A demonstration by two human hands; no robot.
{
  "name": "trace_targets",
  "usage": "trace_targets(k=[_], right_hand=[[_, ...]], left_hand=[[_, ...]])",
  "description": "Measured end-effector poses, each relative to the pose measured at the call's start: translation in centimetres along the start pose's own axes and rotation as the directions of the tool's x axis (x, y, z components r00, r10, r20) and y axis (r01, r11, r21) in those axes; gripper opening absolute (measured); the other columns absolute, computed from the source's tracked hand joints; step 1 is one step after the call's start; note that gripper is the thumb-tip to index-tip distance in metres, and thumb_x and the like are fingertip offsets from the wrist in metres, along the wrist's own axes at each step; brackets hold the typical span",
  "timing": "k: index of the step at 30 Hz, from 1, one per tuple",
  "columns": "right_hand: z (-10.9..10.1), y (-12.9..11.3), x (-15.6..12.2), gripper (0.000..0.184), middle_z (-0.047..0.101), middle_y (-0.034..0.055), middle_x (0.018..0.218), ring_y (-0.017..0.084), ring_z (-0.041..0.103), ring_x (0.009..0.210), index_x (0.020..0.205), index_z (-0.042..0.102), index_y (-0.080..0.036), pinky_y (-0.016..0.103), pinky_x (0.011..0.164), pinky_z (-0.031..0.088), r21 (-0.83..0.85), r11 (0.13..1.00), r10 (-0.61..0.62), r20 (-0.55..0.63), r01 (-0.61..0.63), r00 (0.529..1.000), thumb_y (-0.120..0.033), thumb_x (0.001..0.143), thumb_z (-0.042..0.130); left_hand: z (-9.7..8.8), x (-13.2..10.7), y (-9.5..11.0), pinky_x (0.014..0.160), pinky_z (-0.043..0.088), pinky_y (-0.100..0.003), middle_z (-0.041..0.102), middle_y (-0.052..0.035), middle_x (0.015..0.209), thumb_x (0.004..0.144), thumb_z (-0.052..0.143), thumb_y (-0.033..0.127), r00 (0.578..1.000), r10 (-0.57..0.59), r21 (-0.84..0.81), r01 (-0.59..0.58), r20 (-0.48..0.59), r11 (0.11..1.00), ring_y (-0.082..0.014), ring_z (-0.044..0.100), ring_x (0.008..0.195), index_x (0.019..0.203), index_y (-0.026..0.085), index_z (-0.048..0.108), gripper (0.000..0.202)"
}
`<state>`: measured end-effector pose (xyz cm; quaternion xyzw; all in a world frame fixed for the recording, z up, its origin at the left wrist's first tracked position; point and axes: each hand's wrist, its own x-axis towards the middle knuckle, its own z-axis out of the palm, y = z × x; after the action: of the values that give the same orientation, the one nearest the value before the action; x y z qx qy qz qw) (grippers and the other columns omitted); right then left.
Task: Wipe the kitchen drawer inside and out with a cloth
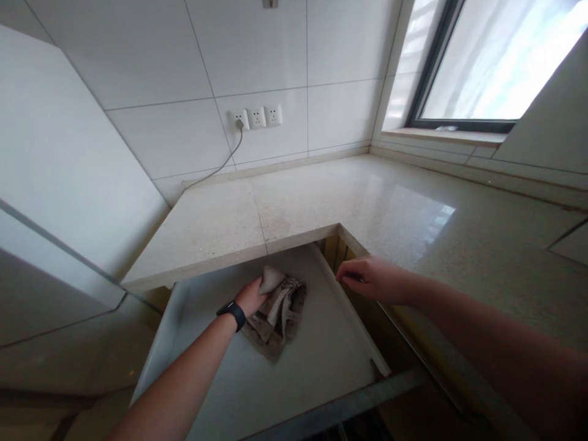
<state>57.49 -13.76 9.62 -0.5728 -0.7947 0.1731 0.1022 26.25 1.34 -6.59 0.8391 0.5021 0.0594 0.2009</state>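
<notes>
A white drawer [321,367] stands pulled out below the speckled stone countertop [331,196]. Inside it lies a crumpled grey-beige cloth [278,309]. My left hand [252,297], with a black watch on the wrist, is closed on the cloth's upper edge and presses it against the drawer floor. My right hand [367,278] rests at the edge of the countertop beside the drawer's right wall, its fingers curled over the edge; nothing shows in them.
A tiled wall carries a row of three sockets [256,117] with a grey cable [220,165] plugged into the left one. A white appliance or cabinet [59,184] stands at the left. A window [496,61] is at the upper right.
</notes>
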Motion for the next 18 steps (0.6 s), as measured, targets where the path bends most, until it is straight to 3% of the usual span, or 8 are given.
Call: trace_targets(k=[2,4,8,10,12,14,16,18], right_hand=[[0.1,0.1,0.0,0.025,0.075,0.0062,0.094,0.019,0.066,0.082,0.103,0.072,-0.022,0.027,0.074,0.044,-0.005,1.000,-0.009,0.009,0.009,1.000,-0.024,0.090,0.051],[0.1,0.1,0.0,0.025,0.075,0.0059,0.094,0.019,0.067,0.083,0.104,0.072,-0.022,0.028,0.075,0.045,-0.009,1.000,-0.007,0.015,0.007,1.000,-0.024,0.091,0.051],[0.2,0.2,0.0,0.025,0.075,0.0061,0.094,0.019,0.067,0.083,0.104,0.072,-0.022,0.028,0.075,0.044,-0.007,1.000,-0.005,0.018,0.005,1.000,-0.024,0.090,0.051],[0.2,0.1,0.0,0.025,0.075,0.0059,0.094,0.019,0.067,0.083,0.104,0.072,-0.022,0.028,0.075,0.044,-0.007,1.000,-0.008,0.025,0.008,1.000,-0.023,0.090,0.051],[0.2,0.1,0.0,0.025,0.075,0.0057,0.095,0.019,0.067,0.083,0.104,0.072,-0.023,0.027,0.074,0.044,-0.014,1.000,-0.007,0.031,0.007,0.999,-0.023,0.090,0.051],[0.1,-0.1,0.0,0.025,0.075,0.0059,0.096,0.019,0.067,0.084,0.104,0.072,-0.023,0.027,0.074,0.044,-0.031,1.000,0.006,0.036,-0.005,0.999,-0.024,0.090,0.051],[0.1,-0.2,0.0,0.025,0.076,0.0061,0.097,0.020,0.068,0.086,0.103,0.073,-0.024,0.028,0.075,0.044,-0.053,0.998,0.018,0.046,-0.016,0.999,-0.024,0.089,0.052],[0.1,-0.4,0.1,0.024,0.076,0.0058,0.099,0.021,0.068,0.088,0.103,0.073,-0.024,0.028,0.076,0.043,-0.072,0.997,0.023,0.063,-0.018,0.998,-0.025,0.089,0.053]], left_hand=[[-0.9,-0.6,0.4,0.088,0.048,-0.035,0.069,-0.0064,0.120,0.092,0.054,0.024,0.998,0.059,0.046,-0.060,0.003,0.997,-0.0254,0.063,0.107,0.134,0.024,0.056,0.043],[-2.2,-1.4,1.1,0.087,0.047,-0.036,0.068,-0.0053,0.119,0.092,0.049,0.017,0.981,0.191,0.181,-0.183,-0.025,0.966,-0.0247,0.062,0.107,0.131,0.028,0.058,0.041],[-3.4,-3.3,3.3,0.093,0.042,-0.040,0.063,-0.0028,0.123,0.097,0.041,0.014,0.875,0.484,0.427,-0.426,-0.031,0.798,-0.0230,0.055,0.112,0.127,0.034,0.058,0.040],[-2.6,-4.5,4.2,0.098,0.040,-0.041,0.059,-0.0032,0.131,0.097,0.041,0.014,0.852,0.524,0.443,-0.466,-0.009,0.766,-0.0230,0.052,0.118,0.135,0.035,0.052,0.044],[-1.1,-5.8,4.7,0.104,0.037,-0.045,0.051,-0.0064,0.144,0.096,0.046,0.020,0.856,0.516,0.425,-0.470,0.006,0.774,-0.0256,0.047,0.126,0.146,0.032,0.041,0.051],[0.7,-7.2,4.6,0.114,0.029,-0.052,0.034,-0.0135,0.157,0.091,0.059,0.046,0.852,0.522,0.390,-0.494,0.037,0.778,-0.0322,0.035,0.139,0.156,0.023,0.025,0.077],[2.2,-8.1,4.2,0.118,0.017,-0.058,0.018,-0.0176,0.163,0.077,0.067,0.066,0.837,0.541,0.377,-0.526,0.074,0.762,-0.0377,0.020,0.147,0.159,0.019,0.013,0.110],[3.1,-8.4,3.7,0.120,0.011,-0.060,0.012,-0.0180,0.165,0.071,0.068,0.073,0.835,0.545,0.382,-0.530,0.078,0.757,-0.0390,0.013,0.149,0.160,0.020,0.007,0.120]])
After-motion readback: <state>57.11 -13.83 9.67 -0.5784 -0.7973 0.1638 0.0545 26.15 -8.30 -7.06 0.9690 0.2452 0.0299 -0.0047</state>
